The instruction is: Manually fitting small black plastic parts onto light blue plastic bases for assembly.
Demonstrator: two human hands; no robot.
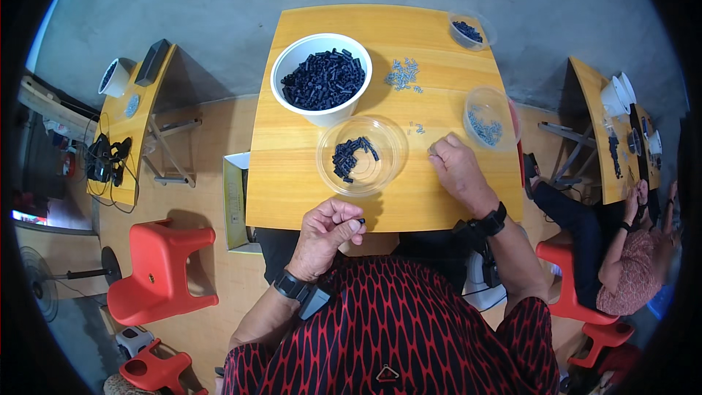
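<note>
My left hand [327,234] is at the table's near edge, thumb and fingers closed on a small black plastic piece [362,221] whose end shows past the fingertips. Just beyond it stands a clear round tub [387,168] with several short black tubes [344,159] lying inside. My right hand [455,164] rests over the table to the right of that tub, fingers pinched together; whatever they hold, if anything, is hidden. A few small silvery metal parts [419,129] lie on the wood close to its fingertips.
A white bucket [279,95] heaped with black pieces stands far left on the wooden table [292,205]. Loose metal parts [402,73] lie beside it. On the right are a clear tub of metal parts [484,128] and a smaller black-filled tub [468,31]. Another person [632,271] sits at right.
</note>
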